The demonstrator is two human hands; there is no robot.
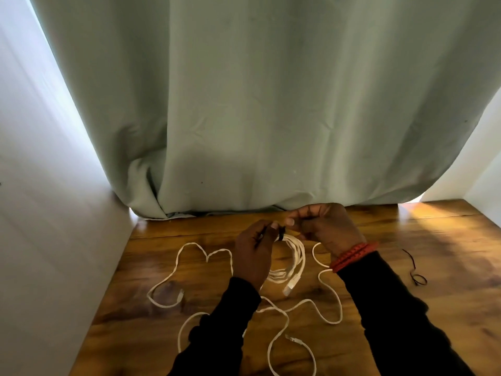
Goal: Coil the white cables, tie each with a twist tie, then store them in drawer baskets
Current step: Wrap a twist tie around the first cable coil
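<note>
A coiled white cable (pixel 295 256) hangs between my hands above the wooden table (pixel 406 267), its plug end dangling low. A black twist tie (pixel 282 232) wraps the coil's top. My left hand (pixel 253 253) pinches one end of the tie and steadies the coil. My right hand (pixel 322 223) pinches the tie's other end just to the right. Loose white cables (pixel 189 267) sprawl over the table under and around my arms. A second black twist tie (pixel 414 270) lies on the table at the right.
A pale green curtain (pixel 244 104) hangs down to the table's back edge. White walls (pixel 40 240) close in on the left and on the far right. No drawer or basket is in view.
</note>
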